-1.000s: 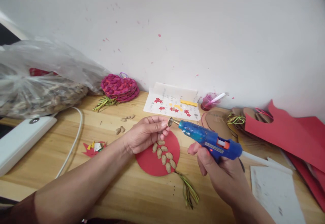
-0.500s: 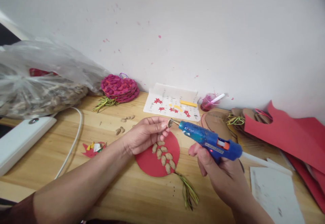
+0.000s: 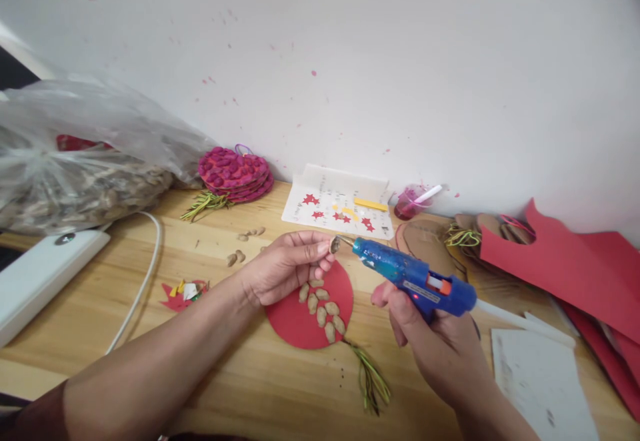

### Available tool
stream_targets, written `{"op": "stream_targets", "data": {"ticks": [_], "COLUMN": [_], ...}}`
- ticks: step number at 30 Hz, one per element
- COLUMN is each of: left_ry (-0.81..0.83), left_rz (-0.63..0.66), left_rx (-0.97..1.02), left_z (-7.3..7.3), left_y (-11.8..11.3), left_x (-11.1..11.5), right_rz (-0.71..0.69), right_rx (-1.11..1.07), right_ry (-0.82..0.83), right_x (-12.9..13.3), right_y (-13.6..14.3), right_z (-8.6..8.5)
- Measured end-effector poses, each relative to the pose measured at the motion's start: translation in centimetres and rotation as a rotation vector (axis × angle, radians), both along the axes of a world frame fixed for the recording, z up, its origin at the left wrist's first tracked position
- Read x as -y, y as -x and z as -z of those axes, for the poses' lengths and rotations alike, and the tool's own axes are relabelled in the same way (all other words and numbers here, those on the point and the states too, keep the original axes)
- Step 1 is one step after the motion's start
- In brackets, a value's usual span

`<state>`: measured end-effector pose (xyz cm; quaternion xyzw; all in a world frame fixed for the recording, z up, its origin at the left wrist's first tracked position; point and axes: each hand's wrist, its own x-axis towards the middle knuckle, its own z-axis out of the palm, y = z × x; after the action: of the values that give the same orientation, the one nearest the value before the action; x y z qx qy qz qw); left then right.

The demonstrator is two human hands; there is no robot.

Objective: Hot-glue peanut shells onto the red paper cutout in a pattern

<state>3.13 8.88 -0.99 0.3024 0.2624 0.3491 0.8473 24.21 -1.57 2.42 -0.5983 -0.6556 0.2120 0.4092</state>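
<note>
Between thumb and fingers, my left hand [image 3: 293, 261] pinches a peanut shell [image 3: 335, 245], its hollow side turned right. My right hand [image 3: 435, 341] is wrapped round the handle of a blue glue gun [image 3: 410, 274], whose metal nozzle points left at the shell. Nozzle and shell look to be touching or nearly so. Under my left hand lies a red round disc [image 3: 290, 324], partly hidden by that hand. Several peanut shells [image 3: 321, 314] sit on it in slanting rows. A green and dark string tassel [image 3: 371, 377] hangs from its lower right edge.
A clear bag of peanut shells [image 3: 100, 194] and a white box with a cable [image 3: 55, 274] stand left. At the back are a magenta shell-covered stack [image 3: 235, 174], white paper with red cutouts [image 3: 340, 204] and a paint cup [image 3: 413, 204]. Red sheets [image 3: 565, 267] lie right.
Almost nothing differs. The glue gun's nozzle and the shell stay together in the same place, with only a very slight shift of the view.
</note>
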Motion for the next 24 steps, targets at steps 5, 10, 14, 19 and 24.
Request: {"op": "stream_targets", "data": {"ticks": [5, 10, 14, 19, 24], "left_ry": [0.017, 0.028, 0.033, 0.047, 0.042], "left_rz": [-0.004, 0.005, 0.000, -0.011, -0.008], "left_rx": [-0.015, -0.024, -0.018, 0.003, 0.010], "left_z": [-0.05, -0.15, 0.05, 0.23, 0.10], "left_y": [0.02, 0.10, 0.15, 0.10, 0.07], "left_x": [-0.05, -0.03, -0.04, -0.06, -0.12], "right_rz": [0.008, 0.009, 0.005, 0.015, -0.004], "right_rx": [-0.004, -0.012, -0.008, -0.019, -0.039], "right_ry": [0.014, 0.016, 0.025, 0.026, 0.025], "right_x": [-0.02, -0.09, -0.06, -0.16, 0.07], "right_y": [-0.09, 0.02, 0.07, 0.03, -0.09], "right_z": [0.08, -0.05, -0.12, -0.11, 0.32]}}
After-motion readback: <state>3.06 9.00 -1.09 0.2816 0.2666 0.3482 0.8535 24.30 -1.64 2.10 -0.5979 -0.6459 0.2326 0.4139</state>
